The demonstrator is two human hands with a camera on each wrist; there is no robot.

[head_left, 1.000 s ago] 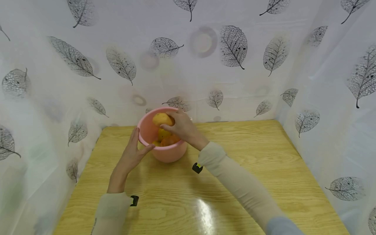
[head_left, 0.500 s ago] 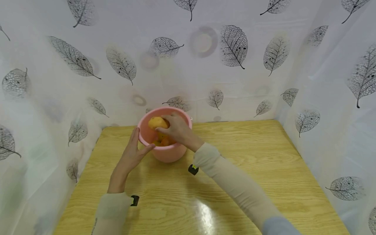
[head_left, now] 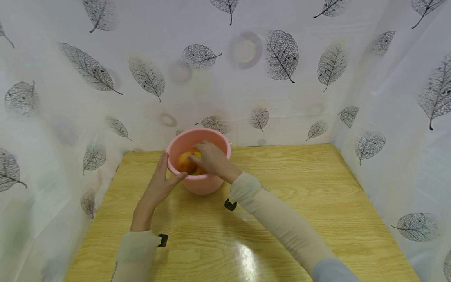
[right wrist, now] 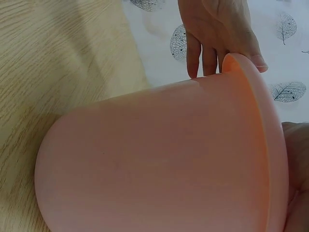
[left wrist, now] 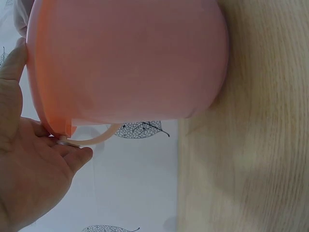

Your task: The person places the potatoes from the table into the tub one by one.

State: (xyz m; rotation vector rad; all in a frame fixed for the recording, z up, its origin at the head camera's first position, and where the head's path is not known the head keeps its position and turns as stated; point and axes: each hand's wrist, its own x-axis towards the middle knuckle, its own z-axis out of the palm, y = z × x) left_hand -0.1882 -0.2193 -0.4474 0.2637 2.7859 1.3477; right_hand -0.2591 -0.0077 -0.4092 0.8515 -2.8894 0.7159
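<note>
A pink plastic bucket (head_left: 202,186) stands upright on the wooden table in the head view, with several yellow and orange fruits inside. My left hand (head_left: 158,188) holds its left side, the thumb over the near rim and the other fingers along the outer wall. In the left wrist view those fingers are beside the joint of the pale handle (left wrist: 99,137). My right hand (head_left: 215,159) reaches down into the bucket from the right, fingers and thumb apart. Left of its thumb lies a roundish yellow-orange fruit (head_left: 184,161). The bucket wall hides the fruits from both wrist views.
The wooden table (head_left: 299,188) ends at the back against a white curtain (head_left: 243,90) printed with dark leaves. The curtain also closes in the left and right sides. A small black clip-like piece shows at each sleeve cuff.
My right hand has moved down and slightly left into the bucket, lowered the yellow-orange fruit it held onto the others and let it go. My left hand stays on the rim.
</note>
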